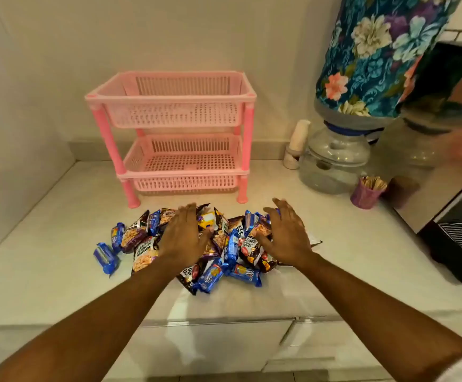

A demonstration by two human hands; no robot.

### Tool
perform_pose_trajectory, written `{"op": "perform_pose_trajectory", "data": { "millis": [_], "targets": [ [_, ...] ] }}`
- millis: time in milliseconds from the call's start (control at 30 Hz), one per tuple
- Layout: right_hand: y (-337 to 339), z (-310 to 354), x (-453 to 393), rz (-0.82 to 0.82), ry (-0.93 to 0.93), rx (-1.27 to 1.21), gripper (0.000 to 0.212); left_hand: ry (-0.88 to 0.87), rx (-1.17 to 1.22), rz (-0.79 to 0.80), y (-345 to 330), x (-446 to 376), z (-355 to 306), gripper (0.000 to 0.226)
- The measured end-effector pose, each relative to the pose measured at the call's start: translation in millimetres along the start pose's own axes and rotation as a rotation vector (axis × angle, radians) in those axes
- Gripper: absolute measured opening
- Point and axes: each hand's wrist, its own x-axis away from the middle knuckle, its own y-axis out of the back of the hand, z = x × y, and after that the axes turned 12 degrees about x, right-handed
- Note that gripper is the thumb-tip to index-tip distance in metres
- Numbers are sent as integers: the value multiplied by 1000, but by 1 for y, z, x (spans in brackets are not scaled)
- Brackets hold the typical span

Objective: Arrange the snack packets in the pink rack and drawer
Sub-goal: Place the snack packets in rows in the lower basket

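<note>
A pile of snack packets (225,252), blue biscuit packs and dark peanut packs, lies on the white counter (45,260) in front of a pink two-tier rack (169,97). Both rack baskets hold nothing. My left hand (184,234) rests palm down on the left part of the pile, fingers spread. Spread the same way, my right hand (286,234) lies flat on the right part. Neither hand grips a packet. One blue packet (105,257) lies apart at the pile's left edge.
A water dispenser jar (332,164) under a floral-covered bottle (376,51) stands right of the rack. A purple cup of wooden sticks (367,191) sits near it. A dark appliance (461,244) fills the right edge. Cabinet drawers (224,346) lie below the counter's front edge.
</note>
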Motion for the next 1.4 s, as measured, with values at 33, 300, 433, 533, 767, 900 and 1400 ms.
{"op": "perform_pose_trajectory", "data": {
  "millis": [33,300,433,533,767,900,1400],
  "targets": [
    [-6,-1,4,30,-24,-27,73,22,38,13,-5,1,-2,77],
    [-39,10,28,12,-338,-122,93,176,298,115,-34,-20,-11,70],
    [-48,17,28,44,-448,-226,102,271,304,171,-50,-40,-11,72],
    [-53,18,24,76,-503,-329,106,282,322,184,-60,-51,-7,64],
    [-62,23,18,1,-528,-472,63,289,349,230,-70,-74,5,31],
    [-62,32,12,8,-574,-476,46,313,420,256,-74,-78,11,26],
    [-43,25,-19,-27,-686,-781,38,377,800,209,-71,-89,10,27]
  ]
}}
